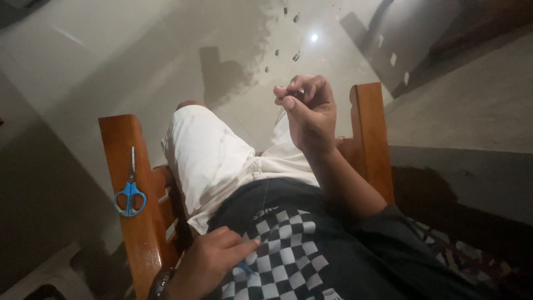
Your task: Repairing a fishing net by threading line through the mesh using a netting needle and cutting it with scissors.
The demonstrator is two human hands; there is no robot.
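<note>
- Overall exposure is dim; the lower right corner and the left edge fall into near black.
- A small bright glare spot (313, 38) sits on the glossy floor (139, 72), a reflection of a lamp overhead.
- A soft grey shadow (222, 78) lies across the floor beyond the knees.
- The white shorts (205, 155) are the brightest surface, with no detail lost.
- The chair arm (125, 166) shows a faint sheen along its edge.
- The right hand (308, 111) is slightly soft; the left hand (214, 261) is dark and grainy.
- Straight lines bow near the borders, showing wide-angle distortion.
</note>
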